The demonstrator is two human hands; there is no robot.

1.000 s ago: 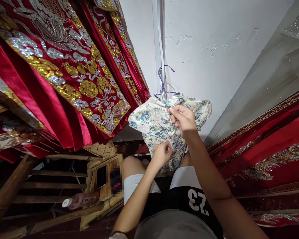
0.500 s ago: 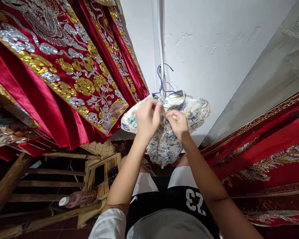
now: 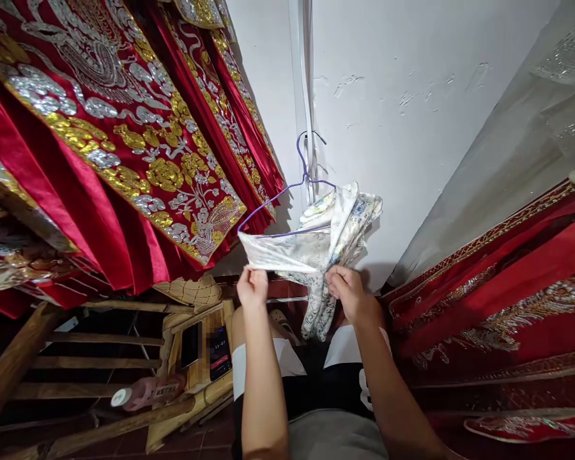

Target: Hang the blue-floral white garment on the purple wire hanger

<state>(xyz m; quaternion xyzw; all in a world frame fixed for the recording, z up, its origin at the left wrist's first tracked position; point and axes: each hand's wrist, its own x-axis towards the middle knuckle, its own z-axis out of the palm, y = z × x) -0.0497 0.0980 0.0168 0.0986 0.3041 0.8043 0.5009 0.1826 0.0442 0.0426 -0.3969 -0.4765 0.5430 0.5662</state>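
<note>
We have just bared the top left of the purple hanger (image 3: 305, 174), so the flowered shirt (image 3: 311, 249) on it looks partly loose. Our left hand (image 3: 253, 287) pinches its white edge; our right hand (image 3: 349, 294), apart, pinches cloth near the middle.

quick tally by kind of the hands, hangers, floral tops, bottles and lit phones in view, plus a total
Hands: 2 (left hand, right hand)
Hanger: 1
Floral top: 1
Bottle: 1
Lit phone: 1
Total: 6
</note>
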